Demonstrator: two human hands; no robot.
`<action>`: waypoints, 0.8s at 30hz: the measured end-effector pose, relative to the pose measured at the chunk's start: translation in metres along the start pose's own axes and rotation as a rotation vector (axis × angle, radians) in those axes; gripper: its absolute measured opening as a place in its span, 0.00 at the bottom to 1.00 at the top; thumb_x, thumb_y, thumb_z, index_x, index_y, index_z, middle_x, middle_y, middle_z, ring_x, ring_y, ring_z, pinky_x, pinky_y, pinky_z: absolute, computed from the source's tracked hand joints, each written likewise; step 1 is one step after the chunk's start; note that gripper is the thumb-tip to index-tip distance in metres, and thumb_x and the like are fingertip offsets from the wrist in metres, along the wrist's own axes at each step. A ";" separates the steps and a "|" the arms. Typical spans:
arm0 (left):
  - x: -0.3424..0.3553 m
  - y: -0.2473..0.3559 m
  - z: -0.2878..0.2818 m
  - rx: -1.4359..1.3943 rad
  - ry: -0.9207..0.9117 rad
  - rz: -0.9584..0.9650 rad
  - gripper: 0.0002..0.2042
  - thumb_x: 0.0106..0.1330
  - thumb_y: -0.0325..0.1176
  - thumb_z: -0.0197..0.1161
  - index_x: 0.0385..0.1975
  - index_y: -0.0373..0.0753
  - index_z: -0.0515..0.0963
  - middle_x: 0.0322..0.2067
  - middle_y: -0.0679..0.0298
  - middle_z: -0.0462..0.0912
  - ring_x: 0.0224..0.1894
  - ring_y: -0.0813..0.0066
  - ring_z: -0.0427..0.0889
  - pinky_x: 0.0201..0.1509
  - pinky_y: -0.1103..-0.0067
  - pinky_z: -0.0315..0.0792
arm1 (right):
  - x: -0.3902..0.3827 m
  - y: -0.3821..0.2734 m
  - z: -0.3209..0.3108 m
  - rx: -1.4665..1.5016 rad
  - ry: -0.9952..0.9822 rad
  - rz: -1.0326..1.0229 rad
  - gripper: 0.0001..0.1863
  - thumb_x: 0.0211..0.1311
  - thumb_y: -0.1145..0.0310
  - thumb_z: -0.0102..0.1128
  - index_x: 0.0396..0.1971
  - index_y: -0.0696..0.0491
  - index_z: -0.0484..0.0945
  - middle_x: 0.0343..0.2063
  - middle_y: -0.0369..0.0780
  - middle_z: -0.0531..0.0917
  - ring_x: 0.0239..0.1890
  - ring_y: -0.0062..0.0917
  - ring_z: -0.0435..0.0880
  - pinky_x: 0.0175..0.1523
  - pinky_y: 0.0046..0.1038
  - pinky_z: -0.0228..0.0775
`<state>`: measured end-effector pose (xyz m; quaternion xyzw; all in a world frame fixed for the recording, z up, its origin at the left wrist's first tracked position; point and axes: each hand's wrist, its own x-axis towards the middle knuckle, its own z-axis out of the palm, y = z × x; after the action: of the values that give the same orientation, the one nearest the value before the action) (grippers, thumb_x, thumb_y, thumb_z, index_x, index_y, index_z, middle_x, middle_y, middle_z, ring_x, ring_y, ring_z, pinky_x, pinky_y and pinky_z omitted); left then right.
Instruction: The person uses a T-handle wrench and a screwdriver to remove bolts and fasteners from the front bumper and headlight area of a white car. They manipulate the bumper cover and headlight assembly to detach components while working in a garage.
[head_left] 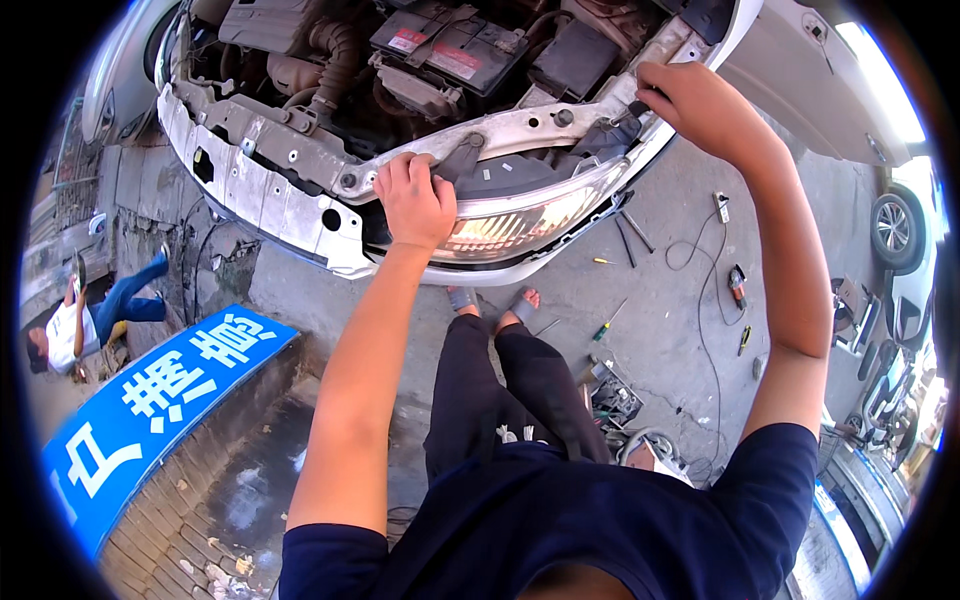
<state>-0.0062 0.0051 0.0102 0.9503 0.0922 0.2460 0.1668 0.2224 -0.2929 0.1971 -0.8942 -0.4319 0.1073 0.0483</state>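
Observation:
A headlight assembly (pixel 532 212), with a clear lens and dark top, sits at the front corner of a white car whose hood area is open. My left hand (pixel 415 200) has its fingers curled over the headlight's inner end, beside a dark mounting bracket (pixel 463 155). My right hand (pixel 685 105) is closed at the outer upper corner, by a black fitting (pixel 622 128) near the fender; what its fingertips hold is hidden. The metal front panel (pixel 265 195) is exposed to the left. A battery (pixel 450 50) lies in the engine bay behind.
Screwdrivers (pixel 608 322), bars (pixel 632 235), an orange power tool (pixel 738 287) and cables lie on the concrete floor (pixel 670 370). A blue sign board (pixel 270 328) lies lower left, near another person (pixel 65 335) lying down. A second car (pixel 895 225) stands at the right.

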 end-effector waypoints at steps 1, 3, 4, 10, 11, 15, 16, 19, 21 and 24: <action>0.000 0.000 0.000 -0.008 0.004 0.003 0.15 0.56 0.30 0.61 0.44 0.38 0.76 0.46 0.53 0.77 0.49 0.50 0.73 0.58 0.56 0.63 | 0.000 0.001 0.001 -0.035 -0.021 -0.037 0.11 0.74 0.63 0.55 0.42 0.56 0.76 0.31 0.50 0.83 0.39 0.51 0.82 0.45 0.46 0.73; 0.000 0.001 0.001 -0.005 0.004 -0.001 0.15 0.56 0.30 0.61 0.44 0.38 0.76 0.46 0.53 0.77 0.50 0.50 0.73 0.58 0.56 0.63 | 0.001 0.003 0.005 -0.043 -0.014 -0.031 0.13 0.72 0.63 0.55 0.41 0.59 0.76 0.33 0.51 0.83 0.43 0.51 0.81 0.48 0.45 0.73; 0.000 0.001 0.001 -0.008 0.006 0.001 0.15 0.56 0.31 0.61 0.44 0.38 0.76 0.46 0.53 0.77 0.50 0.50 0.73 0.58 0.56 0.62 | 0.002 0.004 0.006 -0.013 -0.020 -0.052 0.14 0.72 0.61 0.55 0.39 0.59 0.77 0.29 0.50 0.82 0.36 0.48 0.82 0.42 0.44 0.73; -0.001 0.004 0.000 -0.004 0.042 -0.016 0.16 0.56 0.32 0.62 0.45 0.38 0.76 0.45 0.54 0.77 0.50 0.50 0.73 0.58 0.56 0.62 | 0.025 0.023 -0.009 0.438 -0.733 0.684 0.18 0.70 0.56 0.57 0.32 0.58 0.82 0.12 0.36 0.67 0.12 0.26 0.64 0.21 0.35 0.59; -0.001 0.004 0.000 -0.013 0.047 -0.026 0.15 0.56 0.32 0.62 0.44 0.38 0.76 0.45 0.54 0.77 0.50 0.50 0.73 0.58 0.56 0.62 | 0.028 0.024 -0.011 0.567 -0.777 0.775 0.18 0.71 0.56 0.57 0.32 0.57 0.82 0.12 0.34 0.64 0.12 0.23 0.60 0.20 0.33 0.56; 0.000 0.004 0.002 -0.048 0.084 -0.047 0.14 0.55 0.33 0.62 0.42 0.39 0.77 0.44 0.55 0.77 0.49 0.51 0.73 0.57 0.56 0.63 | 0.021 0.014 -0.014 -0.367 -0.552 -0.053 0.08 0.66 0.65 0.59 0.34 0.54 0.81 0.17 0.37 0.78 0.19 0.30 0.78 0.26 0.37 0.69; 0.000 0.004 0.003 -0.060 0.071 -0.046 0.14 0.55 0.33 0.63 0.41 0.39 0.77 0.44 0.55 0.77 0.49 0.52 0.73 0.57 0.57 0.64 | 0.016 0.008 -0.012 -0.674 -0.440 -0.403 0.06 0.64 0.67 0.59 0.34 0.53 0.81 0.19 0.38 0.81 0.22 0.32 0.83 0.29 0.38 0.72; 0.000 0.004 0.001 -0.085 0.080 -0.078 0.14 0.54 0.34 0.63 0.41 0.39 0.77 0.44 0.55 0.77 0.49 0.52 0.74 0.57 0.57 0.64 | 0.009 -0.007 -0.013 -0.815 -0.411 -0.361 0.07 0.62 0.67 0.60 0.38 0.52 0.82 0.27 0.43 0.86 0.35 0.37 0.89 0.38 0.41 0.78; 0.000 0.004 -0.002 -0.113 0.077 -0.103 0.15 0.54 0.33 0.63 0.41 0.39 0.77 0.44 0.55 0.77 0.49 0.52 0.74 0.57 0.58 0.65 | 0.014 -0.010 -0.014 -0.600 -0.466 -0.187 0.10 0.70 0.61 0.57 0.36 0.53 0.80 0.22 0.38 0.82 0.24 0.30 0.83 0.28 0.36 0.73; -0.001 0.004 -0.003 -0.171 0.060 -0.129 0.14 0.53 0.33 0.64 0.40 0.39 0.77 0.43 0.56 0.77 0.48 0.54 0.74 0.56 0.59 0.65 | 0.038 -0.003 -0.015 0.633 -0.756 1.071 0.17 0.76 0.53 0.51 0.38 0.52 0.79 0.17 0.30 0.69 0.14 0.18 0.63 0.18 0.26 0.55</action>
<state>-0.0081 0.0025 0.0141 0.9170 0.1371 0.2698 0.2599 0.2464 -0.2613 0.2064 -0.8281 0.1293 0.5375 0.0930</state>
